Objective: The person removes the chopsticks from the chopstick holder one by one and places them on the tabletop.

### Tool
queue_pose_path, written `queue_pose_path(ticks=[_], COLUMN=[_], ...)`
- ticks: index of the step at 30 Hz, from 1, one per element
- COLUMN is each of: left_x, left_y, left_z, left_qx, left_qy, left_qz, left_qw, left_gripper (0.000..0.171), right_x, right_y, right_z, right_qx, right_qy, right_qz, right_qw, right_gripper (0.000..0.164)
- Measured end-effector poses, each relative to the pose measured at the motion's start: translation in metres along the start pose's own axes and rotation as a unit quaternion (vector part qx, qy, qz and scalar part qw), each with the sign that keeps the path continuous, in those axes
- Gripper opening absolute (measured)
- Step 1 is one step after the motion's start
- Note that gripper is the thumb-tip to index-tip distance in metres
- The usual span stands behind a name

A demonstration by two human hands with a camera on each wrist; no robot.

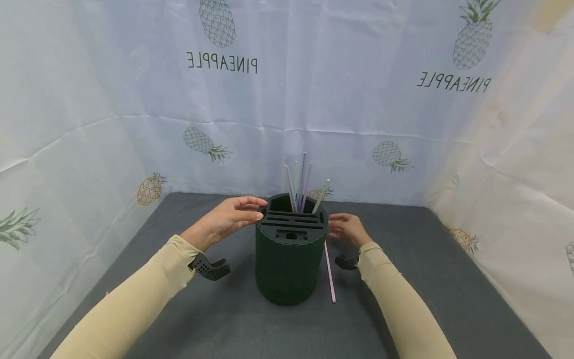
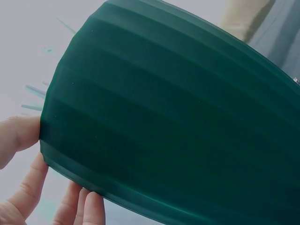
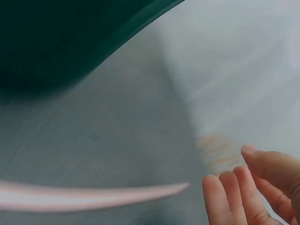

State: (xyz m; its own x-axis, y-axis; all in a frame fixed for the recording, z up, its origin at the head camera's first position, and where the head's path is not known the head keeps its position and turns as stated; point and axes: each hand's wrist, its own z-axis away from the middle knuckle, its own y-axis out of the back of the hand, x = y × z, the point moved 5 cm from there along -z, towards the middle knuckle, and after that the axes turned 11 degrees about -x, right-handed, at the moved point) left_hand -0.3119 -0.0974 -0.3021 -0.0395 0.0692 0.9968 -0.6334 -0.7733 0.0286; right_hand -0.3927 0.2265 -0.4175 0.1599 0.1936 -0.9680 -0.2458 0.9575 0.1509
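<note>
A dark green, ribbed utensil holder [image 1: 289, 264] stands upright on the table, with slots across its top and a larger opening at the back. Several pale, thin straws [image 1: 301, 184] lean in that opening. My left hand [image 1: 228, 219] touches the holder's left rim; in the left wrist view its thumb [image 2: 21, 136] and fingertips meet the edge. A pink straw [image 1: 330, 274] lies on the table by the holder's right side. Just right of the holder my right hand [image 1: 350, 228] has slightly bent fingers, with nothing between thumb and fingers in the right wrist view.
The table [image 1: 215, 314] has a dark grey cover. White curtains [image 1: 336, 99] printed with pineapples hang behind it and along both sides. A black wrist device [image 1: 211, 268] sits at the left wrist, another [image 1: 347, 262] at the right.
</note>
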Motion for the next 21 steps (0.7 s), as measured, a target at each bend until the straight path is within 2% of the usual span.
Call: queue_pose_path(ticks=[3,6,8,10,13,14,16,19,21], left_x=[0.0,-0.001,-0.001,-0.002,-0.002,-0.002,-0.002,-0.003,-0.003], left_y=[0.0,0.001,0.001,0.001,0.002,0.002,0.002,0.001,0.001], left_z=[0.0,0.0,0.001,0.0,0.0,0.0,0.0,0.0,0.0], left_qx=[0.0,0.0,0.0,0.0,0.0,0.0,-0.001,-0.005,-0.009], left_qy=[-0.001,-0.002,-0.002,-0.003,-0.003,-0.003,-0.004,-0.007,-0.009], left_qz=[0.002,0.004,0.004,0.005,0.007,0.007,0.007,0.007,0.008], left_qw=[1.0,1.0,1.0,1.0,1.0,1.0,1.0,0.9999,0.9999], left_gripper=[0.051,0.052,0.052,0.052,0.052,0.052,0.052,0.052,0.052], right_x=[-0.035,-0.078,-0.106,-0.129,-0.152,-0.156,-0.16,-0.157,-0.153], right_y=[0.006,0.007,0.003,-0.003,-0.017,-0.022,-0.032,-0.044,-0.049], right_z=[0.014,0.036,0.053,0.07,0.091,0.096,0.104,0.107,0.106], right_qx=[-0.005,-0.02,-0.032,-0.054,-0.089,-0.099,-0.114,-0.12,-0.127], right_qy=[0.061,0.149,0.215,0.283,0.36,0.374,0.387,0.38,0.376], right_qz=[-0.045,-0.095,-0.124,-0.138,-0.121,-0.106,-0.07,-0.006,0.015], right_qw=[0.997,0.984,0.968,0.948,0.921,0.916,0.912,0.917,0.918], right_gripper=[0.047,0.046,0.04,0.034,0.026,0.025,0.026,0.029,0.029])
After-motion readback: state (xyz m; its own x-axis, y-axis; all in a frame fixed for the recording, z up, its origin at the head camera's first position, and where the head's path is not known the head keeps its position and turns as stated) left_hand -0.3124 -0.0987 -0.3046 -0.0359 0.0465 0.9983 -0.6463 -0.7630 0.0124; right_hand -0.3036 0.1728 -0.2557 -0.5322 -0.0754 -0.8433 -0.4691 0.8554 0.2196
